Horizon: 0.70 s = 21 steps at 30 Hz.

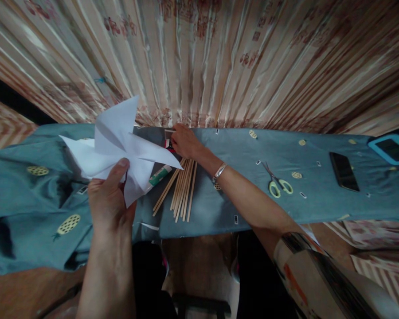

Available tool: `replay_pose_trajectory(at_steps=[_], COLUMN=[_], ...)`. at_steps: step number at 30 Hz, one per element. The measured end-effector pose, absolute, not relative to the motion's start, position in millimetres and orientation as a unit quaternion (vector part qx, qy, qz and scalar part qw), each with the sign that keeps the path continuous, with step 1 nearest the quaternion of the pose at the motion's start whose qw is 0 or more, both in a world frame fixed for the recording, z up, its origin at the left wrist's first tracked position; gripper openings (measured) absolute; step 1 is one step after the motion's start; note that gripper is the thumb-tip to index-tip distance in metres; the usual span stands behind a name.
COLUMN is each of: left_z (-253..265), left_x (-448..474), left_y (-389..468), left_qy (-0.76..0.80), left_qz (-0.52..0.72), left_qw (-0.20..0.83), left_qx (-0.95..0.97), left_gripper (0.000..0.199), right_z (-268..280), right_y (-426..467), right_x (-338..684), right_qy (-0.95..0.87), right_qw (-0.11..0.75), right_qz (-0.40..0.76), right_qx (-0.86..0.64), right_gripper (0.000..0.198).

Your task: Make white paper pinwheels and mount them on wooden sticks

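Left hand (111, 192): your grip is closed on the white paper pinwheel (133, 146), thumb pressed on the near face close to its centre, the other fingers mostly hidden behind the paper. The pinwheel is raised above the left part of the cloth-covered surface (216, 210), its blades fanned out and 1 point reaching right, in front of the upper ends of the sticks.

Right hand (187, 141): you reach across to the far edge of the surface, fingers curled downward at a small red-and-black box (168, 145). Fingertips are partly hidden; cannot tell whether this grip is pinching the box or only resting against it. A silver bracelet (219, 172) sits at your wrist.

Between your 2 hands: a loose fan of thin wooden sticks (185, 190) lies with its upper ends just below your right hand. Beside it, to the left, lies a green-and-white glue stick (159, 176), partly covered by the pinwheel.

Right of your right forearm: scissors (276, 180) with 2 pale green handle loops, blades nearly together. Farther right, a dark phone (344, 172), then a blue-framed device (393, 149).
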<state>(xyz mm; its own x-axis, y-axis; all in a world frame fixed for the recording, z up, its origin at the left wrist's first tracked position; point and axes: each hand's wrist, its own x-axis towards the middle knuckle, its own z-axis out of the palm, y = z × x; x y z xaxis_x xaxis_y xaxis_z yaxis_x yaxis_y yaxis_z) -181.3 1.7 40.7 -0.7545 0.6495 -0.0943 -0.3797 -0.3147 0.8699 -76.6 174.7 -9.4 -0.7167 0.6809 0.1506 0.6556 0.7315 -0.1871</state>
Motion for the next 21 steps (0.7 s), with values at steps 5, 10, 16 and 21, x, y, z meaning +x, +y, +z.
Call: replay_pose_trajectory(at_steps=[5,10,16,21], left_z=[39,39,39,41], left_x=[-181,-178,-176,-172], left_y=[2,3,4,4], left_qy=[0.491,0.498,0.492,0.5], left_qz=[0.797,0.793,0.795,0.79], left_qw=[0.321,0.324,0.327,0.324], left_qx=[0.146,0.135,0.138,0.142], left_gripper=[0.015,0.018,0.023,0.024], right_z=[-16,-24,-17,6], right_y=[191,194,181,169], right_x=[-63,-55,-59,-44], right_qy=[-0.926,-0.904,-0.893,-0.864], right_qw=[0.137,0.185,0.19,0.258], right_qz=[0.119,0.205,0.184,0.255], right_qx=[-0.331,-0.325,-0.364,-0.349], right_gripper=[0.015,0.011,0.008,0.01])
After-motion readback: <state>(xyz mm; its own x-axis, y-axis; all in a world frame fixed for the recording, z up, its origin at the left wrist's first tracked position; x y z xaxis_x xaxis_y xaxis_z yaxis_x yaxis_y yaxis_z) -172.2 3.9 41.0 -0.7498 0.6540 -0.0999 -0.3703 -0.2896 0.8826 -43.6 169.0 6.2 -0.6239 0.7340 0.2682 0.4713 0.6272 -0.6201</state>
